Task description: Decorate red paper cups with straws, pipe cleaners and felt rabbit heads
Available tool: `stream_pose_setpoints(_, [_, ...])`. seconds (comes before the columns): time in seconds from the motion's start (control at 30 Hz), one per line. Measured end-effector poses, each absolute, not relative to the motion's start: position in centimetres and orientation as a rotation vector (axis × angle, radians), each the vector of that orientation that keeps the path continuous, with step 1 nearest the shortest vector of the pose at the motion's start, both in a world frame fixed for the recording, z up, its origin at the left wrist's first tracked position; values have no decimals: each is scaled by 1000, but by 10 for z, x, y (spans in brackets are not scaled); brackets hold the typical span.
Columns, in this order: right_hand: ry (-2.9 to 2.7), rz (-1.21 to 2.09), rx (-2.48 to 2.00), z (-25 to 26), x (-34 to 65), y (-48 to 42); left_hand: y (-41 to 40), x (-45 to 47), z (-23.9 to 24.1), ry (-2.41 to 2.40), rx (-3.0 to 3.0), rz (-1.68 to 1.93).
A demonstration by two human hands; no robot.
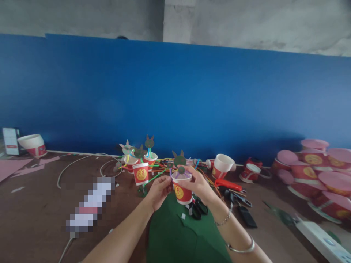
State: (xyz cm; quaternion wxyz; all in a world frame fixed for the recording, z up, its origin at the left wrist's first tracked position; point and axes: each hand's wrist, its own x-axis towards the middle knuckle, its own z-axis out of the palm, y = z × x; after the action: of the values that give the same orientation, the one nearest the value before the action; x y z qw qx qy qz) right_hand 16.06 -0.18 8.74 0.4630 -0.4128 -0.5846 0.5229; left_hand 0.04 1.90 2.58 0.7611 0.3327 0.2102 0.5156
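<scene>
In front of me is a red and white paper cup [183, 193] with a gold round print. A dark green paper animal head with ears [180, 159] stands above its rim, and small dark discs on purple stems [170, 172] stick out of it. My right hand [201, 185] grips the cup at its right side and rim. On the cup's left, my left hand [160, 191] is closed, its fingertips pinched at a purple stem. Beneath the cup lie green paper [172, 233] and black-handled scissors [199, 210].
Finished-looking animal cups [141, 174] stand left of my hands. To the right are a white cup [223, 164], a red-handled tool [228, 185], a black object [247, 216], stacked pink-topped cups [312, 171] and a power strip [319, 233]. A blue partition [175, 98] rises behind.
</scene>
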Motion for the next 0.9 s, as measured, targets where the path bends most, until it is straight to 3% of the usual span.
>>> stream_pose_setpoints(0.47, [-1540, 1272, -976, 91, 162, -4, 19, -5, 26, 481, 648, 987])
stream_pose_setpoints(0.73, [-1809, 939, -1025, 89, 163, -3, 20, -9, 19, 479, 506, 826])
stream_pose_setpoints(0.9, [-1780, 958, -1039, 89, 162, -3, 22, -9, 15, 462, 478, 842])
